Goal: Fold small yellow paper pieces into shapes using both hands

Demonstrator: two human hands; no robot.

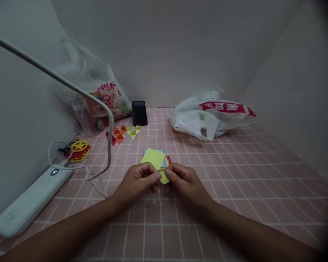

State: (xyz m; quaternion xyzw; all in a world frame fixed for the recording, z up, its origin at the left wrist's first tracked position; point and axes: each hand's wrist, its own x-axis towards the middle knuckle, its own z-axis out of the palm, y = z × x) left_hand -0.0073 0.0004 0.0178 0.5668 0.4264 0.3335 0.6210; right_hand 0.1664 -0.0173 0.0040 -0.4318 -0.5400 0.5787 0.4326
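A small folded piece of yellow paper [164, 178] is pinched between my two hands, above the pink tiled surface. My left hand [142, 178] grips its left side between thumb and fingers. On the opposite side, my right hand [182, 178] pinches the paper the same way. Just beyond my fingers lies a stack of coloured paper squares, with a yellow sheet [153, 158] on top and blue, purple and red edges showing below. My hands cover the stack's near part.
Several folded red, orange and yellow paper shapes [133, 133] lie behind, near a black phone [139, 112]. Plastic bags stand at back left [109, 96] and back right [194, 118]. Leftward are red and yellow cut-outs [79, 146], a white power strip [30, 203] and a looping white cable [110, 134].
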